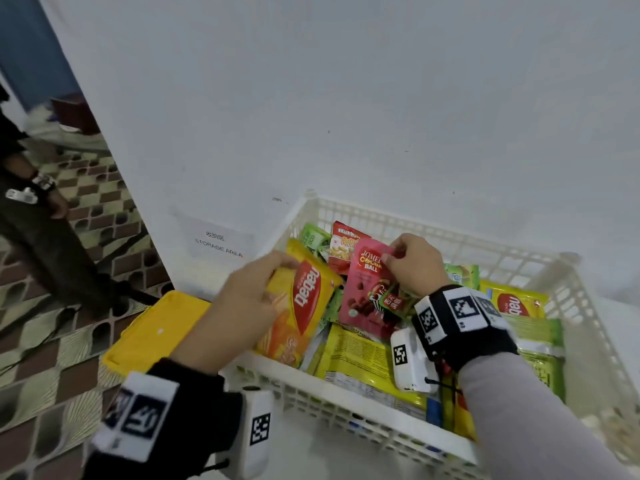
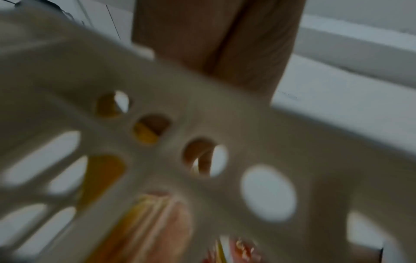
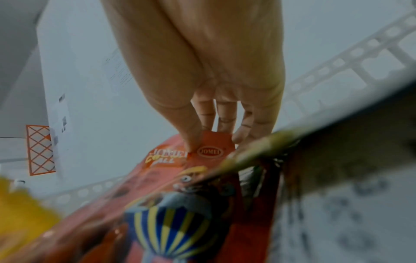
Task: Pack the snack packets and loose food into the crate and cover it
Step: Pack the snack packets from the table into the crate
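Snack packets fill most of the white crate [image 1: 346, 398], which sits on a white table [image 1: 311, 455] by the wall. The left hand [image 1: 242, 303] holds a yellow wafer packet [image 1: 304, 306] at the crate's left side, with its fingers curled over the top edge. The packet leans on the near wall, half standing up. The right hand [image 1: 417, 265] pinches the top edge of a pink cocoa ball packet [image 1: 363, 292] between thumb and fingers. The right wrist view shows the thumb pressed on the front of that packet and the fingers [image 3: 226, 113] behind it. The pink packet lies in the middle of the crate, on top of other packets. A red snack packet [image 1: 341, 247] and some green ones lie behind it, and a big yellow-green packet [image 1: 353, 358] lies in front.

I think the packing step is near its end, and the hands are now tidying the packets so they lie flat. A yellow lid [image 1: 156, 330] lies just beside the crate on the left, not yet on it.

Next, both packets need to be laid down low, under the rim. The wafer packet sticks up and could stop the lid from closing. Then the hands should let go and pick up the lid.
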A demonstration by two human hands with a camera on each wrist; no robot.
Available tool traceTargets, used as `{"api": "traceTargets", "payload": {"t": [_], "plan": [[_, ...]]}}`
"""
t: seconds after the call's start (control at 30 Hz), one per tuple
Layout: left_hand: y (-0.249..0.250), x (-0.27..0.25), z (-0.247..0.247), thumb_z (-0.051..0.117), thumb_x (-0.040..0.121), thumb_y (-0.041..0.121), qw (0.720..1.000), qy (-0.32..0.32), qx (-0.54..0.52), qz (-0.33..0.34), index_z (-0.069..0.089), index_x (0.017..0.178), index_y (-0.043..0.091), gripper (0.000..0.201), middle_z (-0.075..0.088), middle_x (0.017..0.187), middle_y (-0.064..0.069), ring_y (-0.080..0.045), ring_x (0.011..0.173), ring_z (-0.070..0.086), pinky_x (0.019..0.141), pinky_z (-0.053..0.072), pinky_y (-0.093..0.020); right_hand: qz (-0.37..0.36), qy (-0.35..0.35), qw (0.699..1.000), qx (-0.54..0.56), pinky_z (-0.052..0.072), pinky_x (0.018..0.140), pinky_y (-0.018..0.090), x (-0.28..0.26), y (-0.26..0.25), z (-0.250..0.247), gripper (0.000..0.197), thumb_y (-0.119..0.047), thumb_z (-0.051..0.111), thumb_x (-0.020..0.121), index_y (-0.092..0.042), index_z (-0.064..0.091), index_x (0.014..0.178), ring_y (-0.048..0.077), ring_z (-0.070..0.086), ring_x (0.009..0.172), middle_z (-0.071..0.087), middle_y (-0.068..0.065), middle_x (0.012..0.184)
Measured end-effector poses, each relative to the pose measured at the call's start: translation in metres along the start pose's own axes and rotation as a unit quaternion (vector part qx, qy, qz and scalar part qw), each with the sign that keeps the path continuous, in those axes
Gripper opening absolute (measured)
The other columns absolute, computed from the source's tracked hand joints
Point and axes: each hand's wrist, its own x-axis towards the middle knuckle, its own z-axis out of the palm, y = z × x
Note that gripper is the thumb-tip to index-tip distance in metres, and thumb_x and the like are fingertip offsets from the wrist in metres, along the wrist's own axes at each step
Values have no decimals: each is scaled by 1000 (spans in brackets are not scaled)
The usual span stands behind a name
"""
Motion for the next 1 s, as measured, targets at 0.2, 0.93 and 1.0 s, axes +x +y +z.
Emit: {"api": "traceTargets", "payload": {"t": [0.2,0.93,1.0], "plan": [[-18,5,32,52,78,-1,949,15,314,32,53,124,19,50,42,127,-8,-24,115,47,93,43,-34,-9,38,998,39,37,62,25,0,-1,-12,2,-15,52,92,-15,50,91,20,50,78,55,2,85],[-19,18,31,59,78,1,949,-127,286,39,57,120,11,43,49,133,-12,-19,137,28,100,29,-25,-154,-298,937,-94,36,57,21,-47,-32,-27,44,-32,77,74,-23,55,112,6,46,73,47,-7,88],[-19,19,31,56,78,0,947,-131,290,32,55,122,11,46,48,133,-13,-21,134,32,96,33,-27,-197,-302,928,-97,41,68,24,-54,-40,-18,51,-39,78,71,-26,56,115,8,48,84,46,-8,98]]}}
